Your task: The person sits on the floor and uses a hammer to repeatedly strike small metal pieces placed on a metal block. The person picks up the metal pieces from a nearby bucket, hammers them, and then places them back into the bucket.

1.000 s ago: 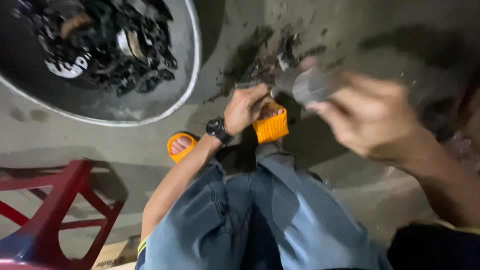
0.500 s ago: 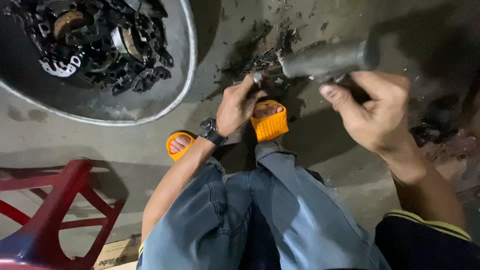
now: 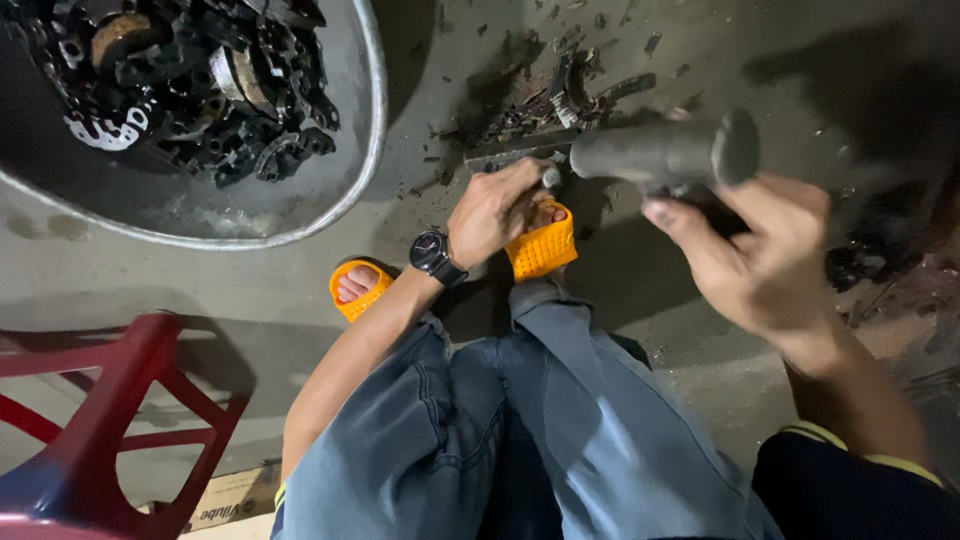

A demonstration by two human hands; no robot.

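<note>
My right hand (image 3: 760,250) grips the grey handle of a hammer (image 3: 665,155), held level with its far end over a flat metal piece (image 3: 510,152) on the concrete floor. My left hand (image 3: 500,205), with a black wristwatch (image 3: 435,255), pinches a small metal part (image 3: 549,178) upright against that flat piece, just ahead of my right orange sandal (image 3: 543,247). The hammer's head is hidden or blurred near the small part. My legs in blue jeans fill the lower middle.
A large round metal basin (image 3: 368,130) at upper left holds several dark greasy metal parts (image 3: 200,80). Dark scrap and debris (image 3: 560,95) lie on the floor beyond my hands. A red plastic stool (image 3: 90,440) stands lower left. More dark debris (image 3: 880,250) sits at right.
My right hand has swung the hammer from a raised position down and left toward the small part. My left hand has stayed holding that part in place.
</note>
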